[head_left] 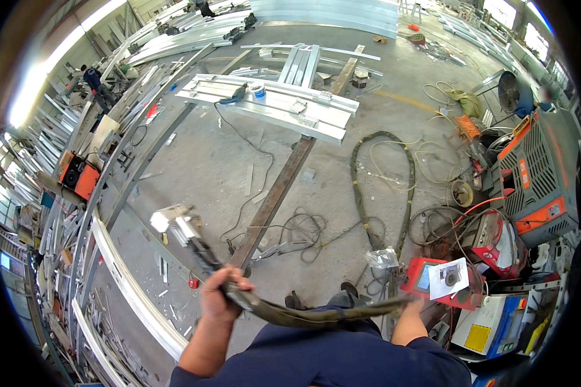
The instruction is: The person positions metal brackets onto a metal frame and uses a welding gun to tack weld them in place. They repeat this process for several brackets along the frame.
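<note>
My left hand (221, 291) is wrapped round the rear of what looks like a welding torch (200, 250), where its thick cable joins. The torch's pale metal head (173, 220) points forward and left, held up over the floor. Its olive-sheathed cable (310, 317) sags across in front of my body. My right hand (412, 317) closes on the cable at the right; the fingers there are partly hidden and smeared. More sheathed cable (412, 171) loops over the floor ahead.
Metal profiles (277, 97) lie across rails ahead, bearing a blue power tool (234, 95). A dark steel beam (284, 193) runs toward me. Loose cords (303, 235) lie on the floor. Machines, including a red unit (442, 284), crowd the right. Another person (97, 87) stands far left.
</note>
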`<move>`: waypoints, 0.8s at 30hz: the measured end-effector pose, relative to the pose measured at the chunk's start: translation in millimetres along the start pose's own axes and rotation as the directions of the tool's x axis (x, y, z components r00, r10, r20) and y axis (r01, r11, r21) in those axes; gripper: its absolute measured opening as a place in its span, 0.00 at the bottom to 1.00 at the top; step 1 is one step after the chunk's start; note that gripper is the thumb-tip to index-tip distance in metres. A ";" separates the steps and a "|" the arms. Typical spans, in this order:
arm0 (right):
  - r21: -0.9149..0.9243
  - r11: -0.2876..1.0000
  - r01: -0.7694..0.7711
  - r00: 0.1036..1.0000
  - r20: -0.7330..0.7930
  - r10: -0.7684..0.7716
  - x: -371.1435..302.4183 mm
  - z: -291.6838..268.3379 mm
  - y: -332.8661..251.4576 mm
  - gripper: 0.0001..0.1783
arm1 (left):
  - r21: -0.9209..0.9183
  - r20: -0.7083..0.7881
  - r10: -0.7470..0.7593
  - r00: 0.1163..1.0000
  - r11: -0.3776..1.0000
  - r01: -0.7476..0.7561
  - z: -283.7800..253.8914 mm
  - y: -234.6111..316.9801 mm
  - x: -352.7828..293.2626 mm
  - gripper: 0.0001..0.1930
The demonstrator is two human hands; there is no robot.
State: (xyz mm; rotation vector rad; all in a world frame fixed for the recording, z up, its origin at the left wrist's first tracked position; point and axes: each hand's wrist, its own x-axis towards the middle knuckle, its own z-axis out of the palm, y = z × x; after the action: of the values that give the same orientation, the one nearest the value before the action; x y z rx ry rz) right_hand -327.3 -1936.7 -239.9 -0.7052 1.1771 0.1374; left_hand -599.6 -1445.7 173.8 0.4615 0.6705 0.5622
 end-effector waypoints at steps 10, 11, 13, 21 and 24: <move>0.604 0.794 -0.071 0.777 0.532 -0.336 -74.1 201.6 -46.5 0.42 | -0.492 0.077 0.402 0.913 0.811 -0.315 -160.8 314.6 -61.0 0.07; 0.643 0.766 0.012 0.757 0.494 -0.427 -63.3 216.7 -51.0 0.44 | -0.519 0.089 0.504 0.859 0.760 -0.392 -185.9 342.5 -64.5 0.09; 0.590 0.801 -0.105 0.843 0.479 -0.242 -95.4 260.1 -4.3 0.36 | -0.320 -0.021 0.664 0.747 0.704 -0.634 -227.6 393.8 -109.1 0.10; 0.178 0.984 0.018 0.661 0.736 -0.145 -68.1 414.6 -32.9 0.13 | -0.129 -0.517 0.563 0.645 0.693 -0.709 -284.0 334.9 -147.3 0.11; 0.122 0.992 -0.033 0.482 0.872 -0.091 -66.9 457.5 -78.5 0.12 | -0.292 -0.539 0.429 0.725 0.712 -0.639 -259.3 313.7 -103.7 0.12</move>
State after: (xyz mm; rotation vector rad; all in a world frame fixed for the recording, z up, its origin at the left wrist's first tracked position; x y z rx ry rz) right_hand 45.6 -1719.6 -56.2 -0.4242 0.1463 0.3527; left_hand -948.8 -1216.4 216.7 0.0610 0.7930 1.4057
